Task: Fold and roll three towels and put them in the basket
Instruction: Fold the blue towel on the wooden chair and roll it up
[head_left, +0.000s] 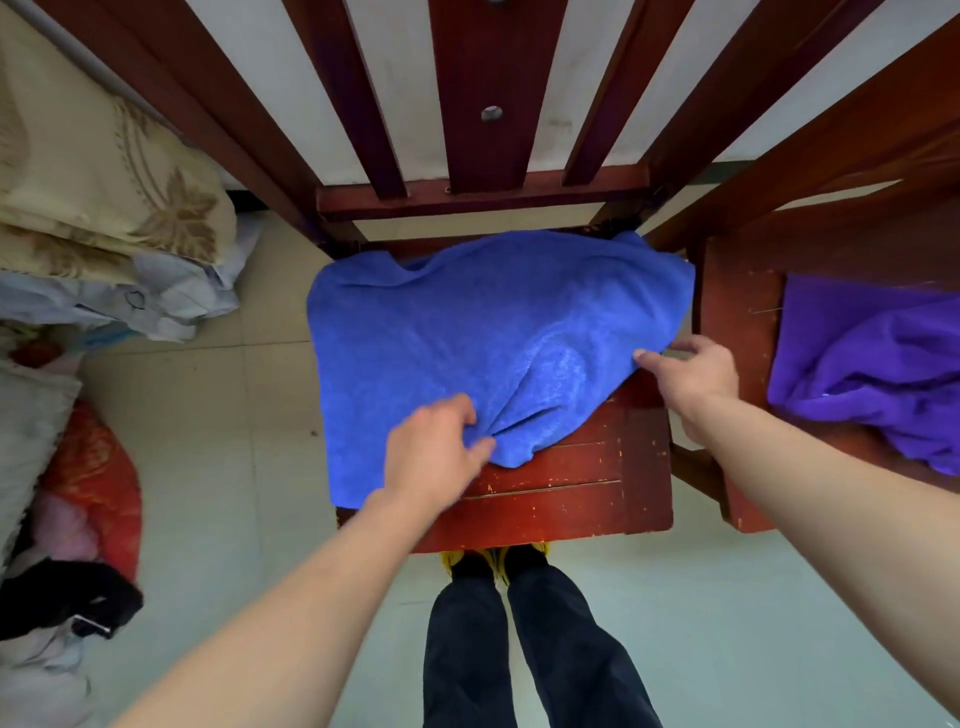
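On the seat of a dark red wooden chair (571, 493), a blue terry-cloth towel (467, 338) lies spread out and loosely rumpled. It covers the far and left parts of the seat and hangs slightly over the left edge. The near right corner of the seat is bare, with scuffed paint.

Left hand (431, 452): at the near edge of the blue towel, fingers curled into the cloth and gripping a bunched fold. Creases run from this grip toward the middle of the towel.

Right hand (698, 374): at the right edge of the same towel, above the right side of the seat. The thumb lies on top of the hem with the fingers curled beneath, pinching the edge, which is lifted a little off the seat there.

The vertical slats of the chair back (478, 93) rise beyond the towel, in front of a pale wall.

Just right of this chair stands a second red wooden chair (737, 322). A crumpled purple towel (872, 374) lies unfolded on its seat, apart from both hands.

The pale tiled floor (208, 415) carries a heap at the left: beige leaf-patterned bedding (104, 182) on top, pale blue cloth under it, a red fabric bundle (98, 493) and a black garment (62, 597) nearer the camera.

Below the chair's front edge are the person's dark trousers (519, 649) and yellow shoes (452, 558).
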